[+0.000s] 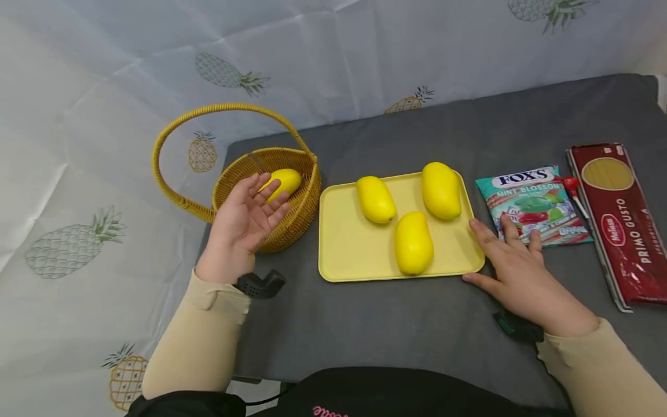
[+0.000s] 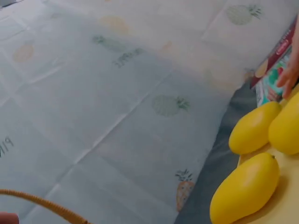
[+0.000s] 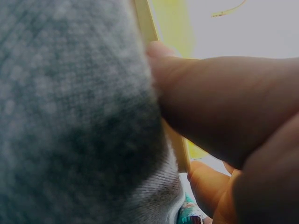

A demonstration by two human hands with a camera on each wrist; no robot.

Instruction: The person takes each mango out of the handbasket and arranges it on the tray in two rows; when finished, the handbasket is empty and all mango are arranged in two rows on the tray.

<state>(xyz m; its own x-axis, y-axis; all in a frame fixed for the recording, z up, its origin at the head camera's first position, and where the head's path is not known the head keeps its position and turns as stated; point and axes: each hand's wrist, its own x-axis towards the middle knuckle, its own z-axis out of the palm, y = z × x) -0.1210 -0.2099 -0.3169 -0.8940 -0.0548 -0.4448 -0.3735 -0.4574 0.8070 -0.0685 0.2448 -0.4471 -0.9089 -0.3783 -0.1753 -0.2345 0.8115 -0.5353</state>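
My left hand [image 1: 245, 217] is held palm up over the near side of a woven basket [image 1: 299, 217], its fingers loosely spread and nothing in them. A yellow mango [image 1: 286, 180] lies in the basket, partly hidden by those fingers. To the right, a pale yellow tray [image 1: 349, 252] bears three more mangoes: one at back left [image 1: 376, 199], one at back right [image 1: 441, 191], one in front [image 1: 414, 243]. My right hand [image 1: 521, 272] rests at the tray's right front corner, thumb and index finger touching its edge. Its other fingers reach onto a teal candy bag [image 1: 537, 202].
Beside the candy bag lies a red lollipop [image 1: 571, 185], then a dark red spaghetti packet [image 1: 617, 226]. The basket's tall handle [image 1: 229, 107] arches up and leans left. A pineapple-print cloth [image 1: 339, 63] hangs behind the grey table [image 1: 365, 330].
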